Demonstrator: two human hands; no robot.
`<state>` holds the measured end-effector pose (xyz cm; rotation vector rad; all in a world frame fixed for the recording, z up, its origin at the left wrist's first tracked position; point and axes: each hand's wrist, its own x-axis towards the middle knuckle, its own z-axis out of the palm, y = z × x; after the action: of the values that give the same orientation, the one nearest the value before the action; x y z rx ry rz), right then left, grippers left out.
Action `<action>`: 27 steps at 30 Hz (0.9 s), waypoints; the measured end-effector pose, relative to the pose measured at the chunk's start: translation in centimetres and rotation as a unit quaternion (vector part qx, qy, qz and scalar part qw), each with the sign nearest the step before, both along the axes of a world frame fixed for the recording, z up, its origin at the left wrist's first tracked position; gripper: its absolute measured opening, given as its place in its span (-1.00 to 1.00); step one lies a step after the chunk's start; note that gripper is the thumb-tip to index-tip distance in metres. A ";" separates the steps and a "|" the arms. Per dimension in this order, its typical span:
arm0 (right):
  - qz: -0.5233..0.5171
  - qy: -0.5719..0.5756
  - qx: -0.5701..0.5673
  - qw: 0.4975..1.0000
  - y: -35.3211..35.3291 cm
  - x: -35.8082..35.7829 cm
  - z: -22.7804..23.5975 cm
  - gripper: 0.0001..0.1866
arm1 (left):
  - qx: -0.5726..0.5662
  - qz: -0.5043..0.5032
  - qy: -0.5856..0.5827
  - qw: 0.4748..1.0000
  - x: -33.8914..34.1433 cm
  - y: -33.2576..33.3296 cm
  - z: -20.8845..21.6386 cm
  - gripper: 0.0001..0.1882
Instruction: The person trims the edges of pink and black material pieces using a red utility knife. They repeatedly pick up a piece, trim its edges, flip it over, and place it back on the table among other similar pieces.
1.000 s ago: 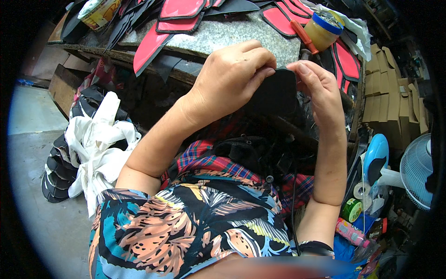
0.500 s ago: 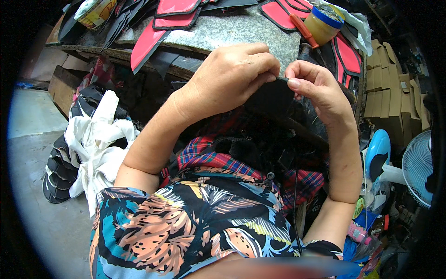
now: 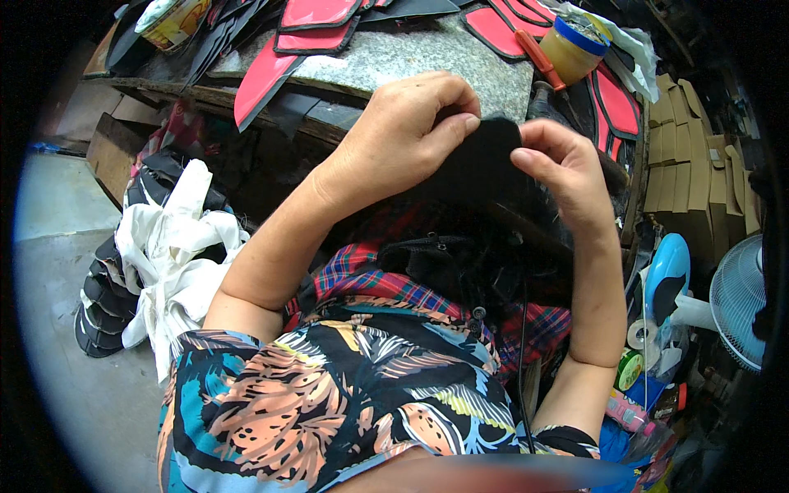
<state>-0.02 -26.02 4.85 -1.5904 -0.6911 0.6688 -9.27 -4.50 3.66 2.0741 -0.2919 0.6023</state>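
Note:
A black flat piece with a rounded top edge (image 3: 486, 148), like a shoe part, is held up in front of the stone slab. My left hand (image 3: 415, 127) pinches its upper left edge between thumb and curled fingers. At its right edge is my right hand (image 3: 571, 164), thumb and bent forefinger closed on the rim. The lower part of the piece merges into the dark area beneath, so its full shape is hidden.
Red, black-edged pieces (image 3: 316, 41) lie on the stone slab (image 3: 411, 53). A blue-rimmed jar (image 3: 571, 49) and an orange-handled screwdriver (image 3: 538, 59) stand at the far right. Black shoe parts with white cloth (image 3: 177, 238) sit left; a fan (image 3: 740, 300) stands right.
The black piece now shows higher and wider between my hands. My right hand has shifted slightly down and its fingers have moved along the edge; my left thumb is more exposed.

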 end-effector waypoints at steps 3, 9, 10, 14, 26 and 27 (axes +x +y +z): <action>-0.047 -0.044 -0.001 0.998 -0.2 -0.8 -0.3 -0.85 | 0.007 0.018 0.004 1.000 0.0 -0.3 -0.2 -0.90; -0.085 -0.045 0.045 0.994 0.4 -1.7 -1.1 -0.85 | 0.026 0.046 -0.029 0.998 0.1 -0.4 -0.3 -0.88; -0.089 -0.044 0.050 0.994 0.4 -1.7 -1.1 -0.85 | 0.028 0.046 -0.028 0.998 0.1 -0.4 -0.3 -0.88; -0.097 -0.052 0.058 0.992 0.5 -1.7 -1.0 -0.85 | 0.033 0.038 -0.053 0.997 0.3 -0.3 -0.3 -0.88; -0.122 -0.119 0.065 0.983 0.8 -2.2 -1.3 -0.85 | -0.081 -0.056 0.089 0.991 1.0 0.1 -0.5 -0.88; -0.122 -0.116 0.064 0.984 0.8 -2.1 -1.3 -0.85 | -0.091 -0.038 0.069 0.993 1.0 -0.1 -0.5 -0.87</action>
<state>-2.14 -25.25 3.55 -1.6145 -0.6791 0.2563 -8.29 -4.64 3.16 1.9089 -0.2271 0.4217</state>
